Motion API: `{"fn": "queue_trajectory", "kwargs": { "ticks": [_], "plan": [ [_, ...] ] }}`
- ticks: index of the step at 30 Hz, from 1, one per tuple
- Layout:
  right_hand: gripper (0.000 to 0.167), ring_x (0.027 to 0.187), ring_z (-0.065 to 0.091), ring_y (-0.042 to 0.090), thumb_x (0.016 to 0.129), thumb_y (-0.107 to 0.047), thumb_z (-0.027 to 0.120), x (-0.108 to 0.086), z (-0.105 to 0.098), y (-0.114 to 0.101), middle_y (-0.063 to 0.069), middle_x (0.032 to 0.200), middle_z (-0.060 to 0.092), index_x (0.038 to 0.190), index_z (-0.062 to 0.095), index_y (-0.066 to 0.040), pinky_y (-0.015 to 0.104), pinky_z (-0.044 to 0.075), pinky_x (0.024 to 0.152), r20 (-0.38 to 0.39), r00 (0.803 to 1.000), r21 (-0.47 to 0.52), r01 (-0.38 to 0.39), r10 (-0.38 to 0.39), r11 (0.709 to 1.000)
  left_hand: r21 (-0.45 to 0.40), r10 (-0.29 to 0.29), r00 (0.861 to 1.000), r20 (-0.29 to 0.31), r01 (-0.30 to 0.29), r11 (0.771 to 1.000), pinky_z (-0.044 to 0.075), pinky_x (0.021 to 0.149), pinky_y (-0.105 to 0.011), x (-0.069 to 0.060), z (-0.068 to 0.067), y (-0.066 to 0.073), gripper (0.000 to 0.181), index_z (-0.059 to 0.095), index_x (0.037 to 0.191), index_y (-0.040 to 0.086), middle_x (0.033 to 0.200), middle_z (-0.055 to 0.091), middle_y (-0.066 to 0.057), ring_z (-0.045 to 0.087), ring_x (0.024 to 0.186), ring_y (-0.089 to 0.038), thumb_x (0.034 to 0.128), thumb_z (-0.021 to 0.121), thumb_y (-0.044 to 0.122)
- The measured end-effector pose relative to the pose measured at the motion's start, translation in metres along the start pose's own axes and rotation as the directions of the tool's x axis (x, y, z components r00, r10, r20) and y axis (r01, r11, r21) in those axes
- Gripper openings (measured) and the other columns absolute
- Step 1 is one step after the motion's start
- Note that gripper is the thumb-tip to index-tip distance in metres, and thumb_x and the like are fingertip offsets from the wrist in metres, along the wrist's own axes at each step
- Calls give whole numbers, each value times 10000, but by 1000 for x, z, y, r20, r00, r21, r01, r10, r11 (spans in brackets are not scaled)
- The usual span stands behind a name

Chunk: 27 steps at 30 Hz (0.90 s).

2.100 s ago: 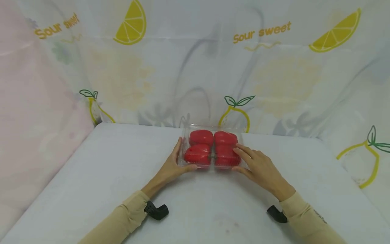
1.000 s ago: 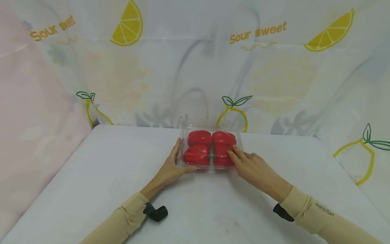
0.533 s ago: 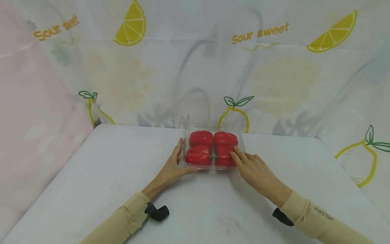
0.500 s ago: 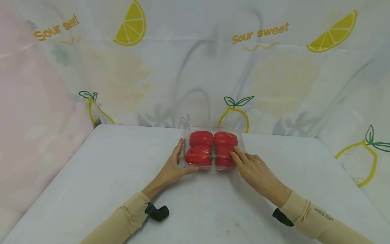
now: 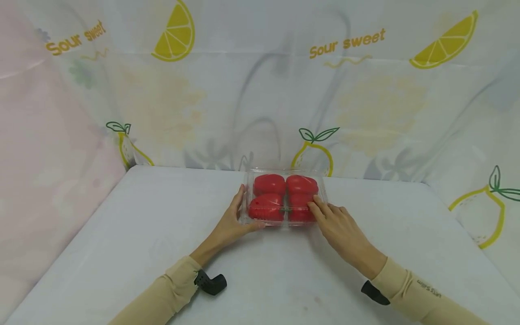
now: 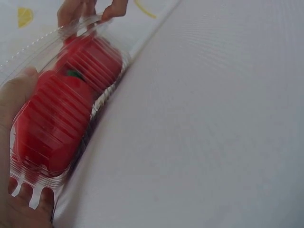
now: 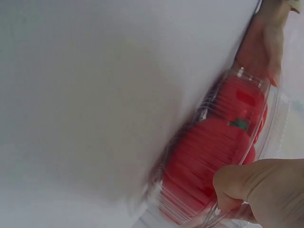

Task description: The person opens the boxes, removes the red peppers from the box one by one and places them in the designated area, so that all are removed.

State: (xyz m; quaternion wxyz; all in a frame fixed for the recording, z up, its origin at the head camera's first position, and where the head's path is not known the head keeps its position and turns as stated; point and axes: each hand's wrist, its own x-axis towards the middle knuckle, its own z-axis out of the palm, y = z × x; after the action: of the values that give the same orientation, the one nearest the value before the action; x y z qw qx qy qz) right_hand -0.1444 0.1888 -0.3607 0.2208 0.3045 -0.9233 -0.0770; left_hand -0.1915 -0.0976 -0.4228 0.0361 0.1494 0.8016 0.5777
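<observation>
A clear plastic clamshell box (image 5: 284, 223) stands near the back of the table. Inside are several glossy red pieces that look like bell peppers (image 5: 266, 206), set in two rows; green stems show in both wrist views. My left hand (image 5: 227, 225) holds the box's left end, its thumb along the front edge and its fingers round the side. At the front right corner, my right hand (image 5: 345, 232) pinches the plastic rim between thumb and finger, as the right wrist view shows. The lid lies over the peppers; whether it is latched I cannot tell.
The white-covered table (image 5: 260, 280) reaches a printed cloth backdrop (image 5: 227, 99) close behind the box. Similar cloth hangs at the left and right sides. A black wrist piece (image 5: 211, 283) sits by the left cuff and another (image 5: 374, 292) by the right cuff.
My right hand has shifted from spread fingers on the box's right side to gripping its front right rim. My left hand and the box have stayed nearly still.
</observation>
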Motion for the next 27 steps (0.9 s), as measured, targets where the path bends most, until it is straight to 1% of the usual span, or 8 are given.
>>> {"fn": "queue_trajectory", "kwargs": {
  "ticks": [4, 9, 13, 16, 20, 23, 27],
  "plan": [
    [576, 983, 618, 351, 742, 15, 753, -1, 2, -2, 199, 1287, 555, 1248, 478, 14, 440, 500, 756, -24, 999, 11, -31, 32, 999, -5, 8, 1000, 3, -8, 1000, 285, 1112, -506, 0, 1, 0, 1095, 55, 1523, 277, 1588, 125, 49, 161, 1463, -215, 725, 798, 369],
    [604, 985, 616, 339, 733, 49, 745, -2, 6, -1, 189, 1276, 570, 1274, 479, 15, 435, 491, 748, -81, 994, 45, -63, 67, 997, -9, 10, 1000, 9, -10, 1000, 274, 1120, -499, 0, 1, 2, 1116, 40, 1524, 266, 1585, 133, 72, 154, 1465, -203, 718, 804, 374],
    [602, 979, 621, 331, 744, 43, 738, -2, 7, 0, 186, 1286, 569, 1287, 482, 9, 426, 494, 729, -122, 990, 74, -60, 69, 995, -1, 12, 1000, 2, -12, 1000, 266, 1122, -508, -1, -2, 3, 1125, 32, 1520, 290, 1580, 141, 98, 160, 1463, -203, 712, 810, 372],
    [594, 966, 625, 328, 749, 34, 740, -2, 8, 1, 189, 1288, 570, 1286, 489, 5, 416, 494, 708, -145, 988, 87, -51, 63, 995, 8, 2, 1000, 1, -2, 1000, 276, 1115, -517, -1, -3, 3, 1116, 32, 1516, 315, 1580, 139, 98, 158, 1463, -210, 714, 805, 379],
    [625, 957, 627, 322, 707, 47, 762, -3, 9, 1, 187, 1278, 579, 1275, 506, -1, 410, 487, 692, -165, 984, 93, -46, 61, 995, 12, -24, 1000, 14, 24, 1000, 269, 1119, -517, -2, -3, 4, 1100, 27, 1519, 306, 1586, 128, 81, 136, 1469, -217, 731, 793, 363],
    [656, 963, 629, 315, 683, 58, 760, -5, 8, 2, 176, 1287, 577, 1283, 508, -18, 412, 486, 707, -164, 984, 90, -48, 63, 995, 5, -37, 999, 23, 37, 999, 251, 1127, -516, -4, -3, 10, 1095, 19, 1525, 263, 1591, 119, 54, 121, 1472, -227, 745, 786, 305],
    [695, 987, 630, 293, 670, 56, 749, -7, 7, 3, 145, 1311, 569, 1311, 503, -53, 415, 486, 735, -164, 984, 76, -64, 76, 995, 5, -36, 999, 38, 36, 999, 254, 1125, -520, -9, -4, 28, 1080, 19, 1530, 170, 1597, 107, -20, 118, 1471, -265, 758, 771, 246]
  ]
}}
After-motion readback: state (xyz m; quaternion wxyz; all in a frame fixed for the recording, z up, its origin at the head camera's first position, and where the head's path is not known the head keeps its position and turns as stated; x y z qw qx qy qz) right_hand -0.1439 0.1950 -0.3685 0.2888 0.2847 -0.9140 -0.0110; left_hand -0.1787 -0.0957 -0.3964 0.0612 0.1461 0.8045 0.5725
